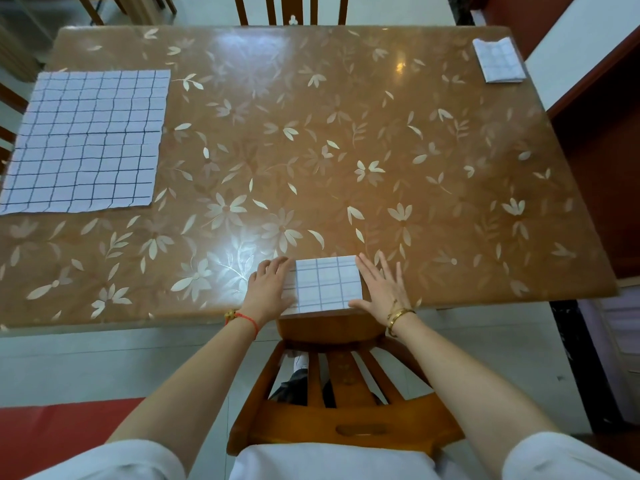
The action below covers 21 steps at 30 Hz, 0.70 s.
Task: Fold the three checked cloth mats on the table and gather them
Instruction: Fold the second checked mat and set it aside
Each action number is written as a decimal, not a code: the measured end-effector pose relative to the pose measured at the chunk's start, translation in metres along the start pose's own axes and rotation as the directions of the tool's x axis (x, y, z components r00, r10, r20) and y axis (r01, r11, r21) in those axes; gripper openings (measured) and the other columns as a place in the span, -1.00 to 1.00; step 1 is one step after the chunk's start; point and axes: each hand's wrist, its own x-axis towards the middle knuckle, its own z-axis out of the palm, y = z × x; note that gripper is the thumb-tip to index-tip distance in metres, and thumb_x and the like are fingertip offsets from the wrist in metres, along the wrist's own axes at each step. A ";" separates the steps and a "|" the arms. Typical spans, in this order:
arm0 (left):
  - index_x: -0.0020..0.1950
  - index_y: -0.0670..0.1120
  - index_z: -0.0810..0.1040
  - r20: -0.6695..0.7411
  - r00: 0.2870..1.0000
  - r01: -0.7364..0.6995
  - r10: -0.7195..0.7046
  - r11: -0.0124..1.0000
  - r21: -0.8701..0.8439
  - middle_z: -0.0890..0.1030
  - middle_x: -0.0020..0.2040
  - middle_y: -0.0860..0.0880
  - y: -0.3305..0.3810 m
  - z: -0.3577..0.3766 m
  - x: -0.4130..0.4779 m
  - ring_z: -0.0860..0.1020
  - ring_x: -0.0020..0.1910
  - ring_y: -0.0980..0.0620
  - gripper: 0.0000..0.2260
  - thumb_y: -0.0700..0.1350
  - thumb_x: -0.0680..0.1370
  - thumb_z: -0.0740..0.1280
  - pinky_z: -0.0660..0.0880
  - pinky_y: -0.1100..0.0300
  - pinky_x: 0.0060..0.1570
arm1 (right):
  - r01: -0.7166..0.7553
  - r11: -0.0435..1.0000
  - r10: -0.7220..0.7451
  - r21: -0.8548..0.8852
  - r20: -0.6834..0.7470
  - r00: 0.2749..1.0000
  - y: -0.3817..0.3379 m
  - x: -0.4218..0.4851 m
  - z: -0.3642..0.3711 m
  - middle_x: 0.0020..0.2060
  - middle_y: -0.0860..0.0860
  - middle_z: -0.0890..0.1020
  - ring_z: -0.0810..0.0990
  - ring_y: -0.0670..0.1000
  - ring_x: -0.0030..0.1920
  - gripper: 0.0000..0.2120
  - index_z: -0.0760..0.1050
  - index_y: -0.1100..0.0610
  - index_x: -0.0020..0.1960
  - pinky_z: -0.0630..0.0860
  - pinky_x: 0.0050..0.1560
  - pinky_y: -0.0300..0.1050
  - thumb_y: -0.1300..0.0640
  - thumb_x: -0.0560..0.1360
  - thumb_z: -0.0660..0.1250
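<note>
A small folded checked mat (327, 284) lies at the table's near edge, in front of me. My left hand (268, 287) lies flat on its left side, fingers straight. My right hand (381, 289) rests flat against its right edge, fingers spread on the table. A second checked mat (86, 140) lies spread out flat at the table's left side. A third mat (498, 60), folded small, sits at the far right corner.
The brown table (311, 150) has a glossy flower-patterned top. A wooden chair (339, 393) stands between me and the near edge. Another chair back (291, 10) shows beyond the far edge. A dark red cabinet (602, 168) stands to the right.
</note>
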 end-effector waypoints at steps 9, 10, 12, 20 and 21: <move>-0.09 -0.09 0.63 -0.020 0.951 0.267 -0.309 0.849 -0.456 0.60 -0.02 -0.05 0.013 -0.019 0.033 0.53 0.06 -0.05 -0.93 -0.14 0.47 0.38 0.43 0.23 -0.16 | -0.017 0.999 0.016 0.052 0.002 1.000 -0.002 0.001 0.000 0.58 -0.13 -0.14 -0.27 0.12 0.56 -0.02 -0.21 -0.03 0.59 -0.25 0.50 0.29 -0.36 0.43 0.27; -0.10 -0.12 0.64 0.001 0.950 0.267 -0.311 0.815 -0.514 0.64 -0.05 -0.06 0.015 -0.022 0.032 0.55 0.00 -0.03 -0.92 -0.13 0.46 0.39 0.42 0.28 -0.20 | -0.016 0.998 0.016 0.061 0.003 1.000 -0.002 0.001 0.000 0.58 -0.13 -0.14 -0.27 0.11 0.56 -0.02 -0.20 -0.03 0.59 -0.25 0.50 0.29 -0.36 0.43 0.28; -0.09 -0.15 0.64 0.023 0.957 0.239 -0.289 0.742 -0.626 0.67 -0.06 -0.09 0.016 -0.028 0.027 0.57 -0.05 -0.03 -0.87 -0.10 0.44 0.44 0.46 0.24 -0.11 | -0.010 0.992 0.011 0.126 -0.006 1.000 -0.003 0.001 -0.001 0.58 -0.13 -0.11 -0.26 0.10 0.57 -0.01 -0.17 -0.04 0.60 -0.23 0.51 0.28 -0.34 0.41 0.32; -0.05 -0.21 0.59 -0.131 0.982 -0.034 -0.137 0.553 -0.833 0.62 -0.12 -0.05 0.039 -0.064 -0.024 0.57 -0.15 0.08 -0.90 -0.19 0.52 0.43 0.49 0.21 -0.10 | -0.064 0.419 0.132 0.906 0.009 0.991 -0.006 -0.002 -0.031 0.52 0.00 0.26 0.13 0.03 0.54 -0.11 0.12 0.00 0.56 0.17 0.51 0.13 -0.01 0.37 0.54; -0.06 -0.19 0.60 -0.149 0.980 -0.058 -0.129 0.534 -0.844 0.63 -0.13 -0.04 0.043 -0.069 -0.030 0.58 -0.15 0.09 -0.93 -0.20 0.53 0.43 0.49 0.26 -0.12 | -0.050 0.337 0.105 0.940 0.015 0.994 -0.006 -0.005 -0.037 0.42 0.02 0.39 0.26 0.05 0.49 -0.21 0.23 0.01 0.51 0.26 0.47 0.11 0.05 0.38 0.54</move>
